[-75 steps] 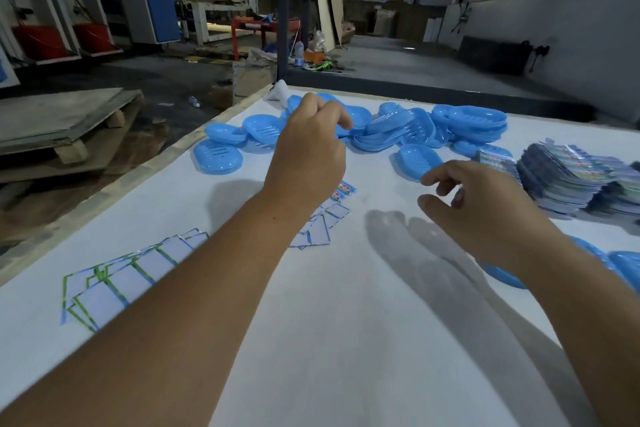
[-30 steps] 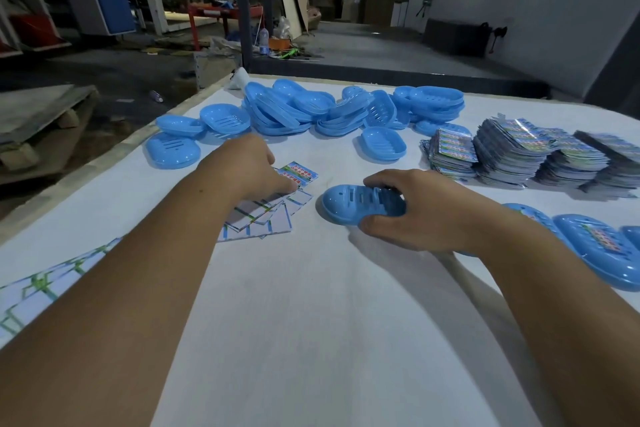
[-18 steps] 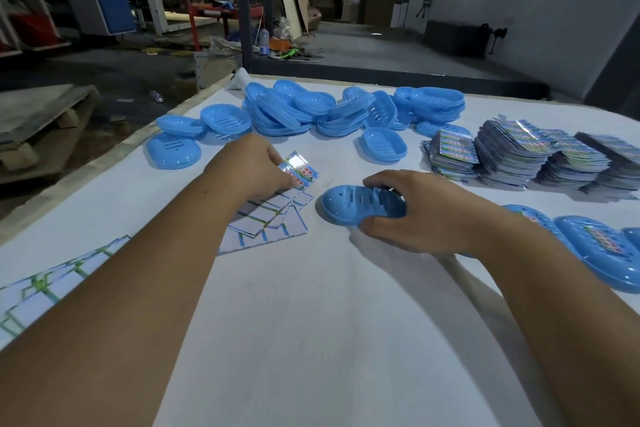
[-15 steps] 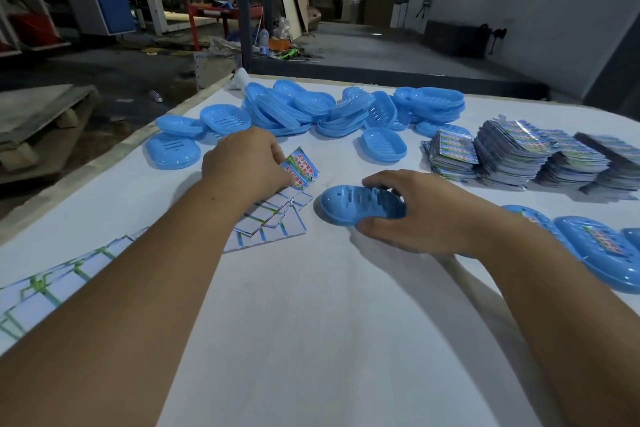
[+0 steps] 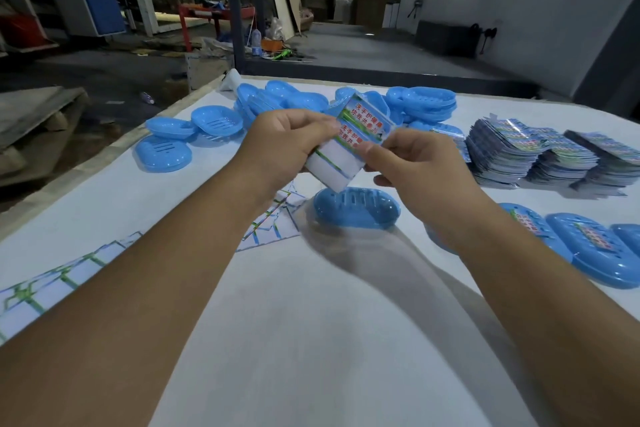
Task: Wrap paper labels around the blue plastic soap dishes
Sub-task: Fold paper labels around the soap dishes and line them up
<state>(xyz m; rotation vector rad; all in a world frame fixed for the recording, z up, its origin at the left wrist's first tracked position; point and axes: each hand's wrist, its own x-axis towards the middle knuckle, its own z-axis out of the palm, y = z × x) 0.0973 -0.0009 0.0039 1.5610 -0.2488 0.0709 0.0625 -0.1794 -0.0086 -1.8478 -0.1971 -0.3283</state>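
Observation:
Both hands hold a paper label in the air above the table, printed side up with red characters on green and blue. My left hand grips its left edge. My right hand pinches its right side with the thumb on top. Below them a blue soap dish lies face down on the white table, touched by neither hand. A fan of loose labels lies left of that dish, partly under my left forearm.
A heap of blue soap dishes fills the far middle of the table. Stacks of printed labels stand at the right. Wrapped dishes lie at the right edge. More labels lie at the near left.
My left hand lifted a label off the fan of labels. My right hand let go of the dish on the table and rose to pinch the label too.

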